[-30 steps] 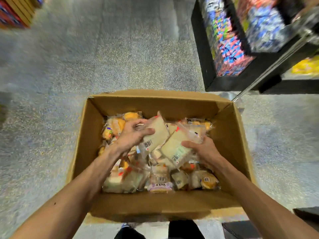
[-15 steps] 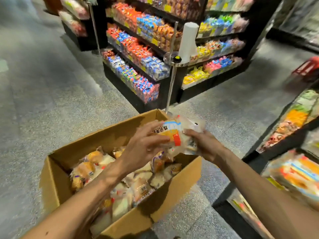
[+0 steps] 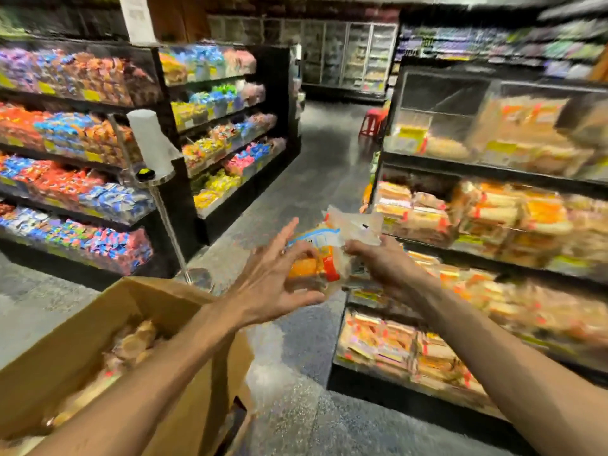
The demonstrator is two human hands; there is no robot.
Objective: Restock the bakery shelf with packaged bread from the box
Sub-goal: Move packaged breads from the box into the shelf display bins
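**Current state.** The packaged bread [image 3: 322,255] is held in the air just off the aisle-side end of the bakery shelf [image 3: 460,167], level with its middle tiers and not yet touching any of them. It appears to be more than one packet: an orange-labelled one and a clear one that rises behind it. Motion blur prevents an exact count.

**Fingers.**
- The right hand [image 3: 385,268] is on the shelf side of the bread. Its fingers are closed round the packet edges.
- The left hand [image 3: 273,284] is on the side away from the shelf. Its thumb is beneath the orange packet and one finger is curled over the top. The other fingers are splayed, so the hold is judged light.

**Governing relation.** The bundle lies between the two hands, and its longer dimension runs roughly from hand to hand, towards the shelf. The right hand is the nearer to the shelf, so it would lead the placement.

**Step in hand.** The bread is in transfer to the shelf. The box [image 3: 98,327] stands well away from the shelf, on the far side of the left arm, and more bread shows inside it. The task is judged far from complete.
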